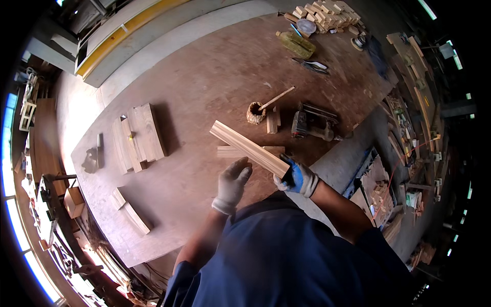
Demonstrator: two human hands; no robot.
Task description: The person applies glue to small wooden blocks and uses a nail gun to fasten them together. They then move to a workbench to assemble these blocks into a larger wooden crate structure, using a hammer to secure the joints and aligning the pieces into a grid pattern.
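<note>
My right hand (305, 180), in a white glove with a blue palm, grips the near end of a wooden bar (249, 148). The bar slants up and to the left above the table (199, 117). Close to its left side is my left hand (231, 187), in a whitish glove, thumb apart from the fingers and nothing in it. Under the bar, another wooden strip (230, 152) lies flat, partly hidden. Beyond it stand a crusted pot (254, 114) with a stick (279, 97) in it and small wood pieces (272, 122). A dark power tool, perhaps a nail gun (314, 123), lies to their right.
Left on the table are a wooden board assembly (138, 135), a narrow wooden piece (132, 212) and a dark metal tool (93, 157). Farther off lie pliers (313, 65), a yellowish bottle (296, 45) and stacked wood blocks (327, 15). Cluttered racks (409, 123) stand to the right.
</note>
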